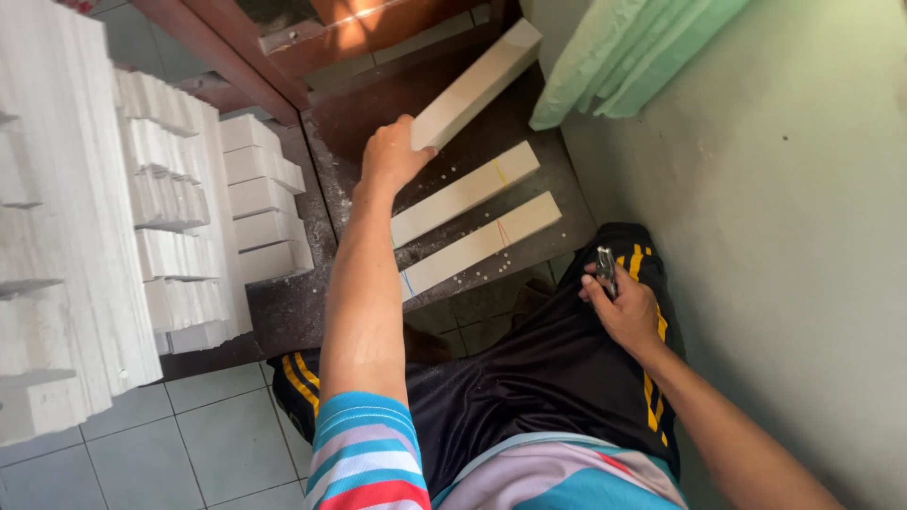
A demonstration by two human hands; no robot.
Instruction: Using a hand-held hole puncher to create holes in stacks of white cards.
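I am reaching my left hand (392,156) forward, its fingers clamped on the near end of a long white foam block (477,83), which is lifting at a slant above the dark wooden board (326,198). Two more white blocks (468,219) are lying flat on that board, just nearer to me than the raised one. My right hand (624,307) is resting on my thigh to the right of the board, fingers closed around a small metal tool (606,271); I cannot tell what kind. Stacks of white foam pieces (179,203) are standing left of the board. Gripped only by one end, the block is likely to sag, snap or slip free.
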